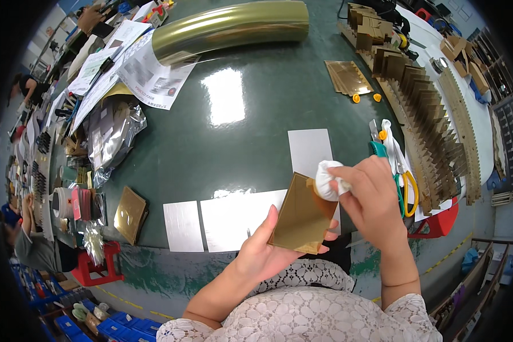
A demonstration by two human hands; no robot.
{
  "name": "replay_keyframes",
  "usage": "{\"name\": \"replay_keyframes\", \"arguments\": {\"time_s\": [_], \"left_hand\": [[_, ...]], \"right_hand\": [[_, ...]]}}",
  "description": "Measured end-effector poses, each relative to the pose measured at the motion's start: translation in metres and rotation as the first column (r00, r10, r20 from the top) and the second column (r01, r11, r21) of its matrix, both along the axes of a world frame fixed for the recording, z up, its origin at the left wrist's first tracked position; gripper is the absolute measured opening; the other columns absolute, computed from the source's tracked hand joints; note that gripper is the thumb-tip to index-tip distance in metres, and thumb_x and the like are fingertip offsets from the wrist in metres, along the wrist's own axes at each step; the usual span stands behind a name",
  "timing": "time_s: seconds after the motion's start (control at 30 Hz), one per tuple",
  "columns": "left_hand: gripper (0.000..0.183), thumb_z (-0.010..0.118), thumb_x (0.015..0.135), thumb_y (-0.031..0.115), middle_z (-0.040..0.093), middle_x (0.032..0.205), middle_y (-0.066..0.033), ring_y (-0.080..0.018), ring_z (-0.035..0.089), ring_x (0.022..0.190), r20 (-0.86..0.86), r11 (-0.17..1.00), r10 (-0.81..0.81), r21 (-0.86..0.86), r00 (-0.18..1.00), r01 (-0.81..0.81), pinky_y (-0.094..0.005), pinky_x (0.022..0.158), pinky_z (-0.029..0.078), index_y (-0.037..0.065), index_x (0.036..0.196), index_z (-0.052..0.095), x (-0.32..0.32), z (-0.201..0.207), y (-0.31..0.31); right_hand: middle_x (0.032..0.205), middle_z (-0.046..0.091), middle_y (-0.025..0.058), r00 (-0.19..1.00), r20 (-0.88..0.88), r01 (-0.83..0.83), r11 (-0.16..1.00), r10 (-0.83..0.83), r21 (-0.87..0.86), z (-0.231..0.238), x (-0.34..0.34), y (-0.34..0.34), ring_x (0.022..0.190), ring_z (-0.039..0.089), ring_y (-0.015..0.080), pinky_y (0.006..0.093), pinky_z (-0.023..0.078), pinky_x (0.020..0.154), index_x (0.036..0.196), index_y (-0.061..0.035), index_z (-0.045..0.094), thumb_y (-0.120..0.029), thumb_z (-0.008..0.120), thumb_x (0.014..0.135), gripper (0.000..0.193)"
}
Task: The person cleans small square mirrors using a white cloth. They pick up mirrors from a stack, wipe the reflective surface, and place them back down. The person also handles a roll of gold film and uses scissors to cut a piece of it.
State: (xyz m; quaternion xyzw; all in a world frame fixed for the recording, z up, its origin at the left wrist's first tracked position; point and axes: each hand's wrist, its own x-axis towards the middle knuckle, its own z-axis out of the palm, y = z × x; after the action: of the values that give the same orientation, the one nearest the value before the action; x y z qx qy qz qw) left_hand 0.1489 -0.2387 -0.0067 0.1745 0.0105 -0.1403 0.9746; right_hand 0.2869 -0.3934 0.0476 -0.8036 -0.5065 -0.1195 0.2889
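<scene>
My left hand [257, 242] holds a flat, gold-brown rectangular plate [302, 216] by its edges, tilted above the table's front edge. In my right hand [373, 196] is a bunched white cloth [326, 179], pinched between thumb and fingers. The cloth touches the upper right corner of the plate. Beneath and beyond the plate lie white rectangular sheets, one further back [309, 149] and a wide one [233, 222] at the front. A narrower white sheet [183, 226] sits to its left.
A gold film roll [233, 28] lies at the back. Scissors with green handles [379, 149] and yellow-handled scissors [409, 196] are at right, beside a rack of upright brown plates [422, 108]. Stacked gold plates [130, 214] rest at left, near a clear plastic bag [111, 134].
</scene>
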Motion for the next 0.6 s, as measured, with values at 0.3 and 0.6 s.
{"name": "replay_keyframes", "arguments": {"time_s": [0.3,0.6], "left_hand": [[0.077,0.023,0.099,0.062,0.043,0.139,-0.0298,-0.037,0.053,0.118,-0.049,0.991,-0.019,-0.133,0.999,0.013,-0.0448,0.094,0.046,0.002,0.148,0.025,-0.001,-0.002,0.007],[0.08,0.023,0.098,0.063,0.041,0.138,-0.0318,-0.0382,0.053,0.116,-0.07,0.987,-0.016,-0.162,0.997,0.004,-0.0452,0.091,0.047,0.001,0.149,0.023,-0.001,-0.005,0.008]], "right_hand": [[0.078,0.052,0.0102,0.978,-0.024,0.207,0.975,-0.206,0.083,0.004,0.006,-0.019,0.072,0.049,0.0291,0.0384,0.037,0.066,0.097,-0.0027,0.064,0.002,0.068,0.074,0.023],[0.075,0.053,0.0079,0.986,-0.034,0.168,0.982,-0.165,0.09,0.014,-0.007,-0.033,0.067,0.048,0.0266,0.0369,0.036,0.064,0.097,-0.0037,0.065,0.0,0.072,0.072,0.025]]}}
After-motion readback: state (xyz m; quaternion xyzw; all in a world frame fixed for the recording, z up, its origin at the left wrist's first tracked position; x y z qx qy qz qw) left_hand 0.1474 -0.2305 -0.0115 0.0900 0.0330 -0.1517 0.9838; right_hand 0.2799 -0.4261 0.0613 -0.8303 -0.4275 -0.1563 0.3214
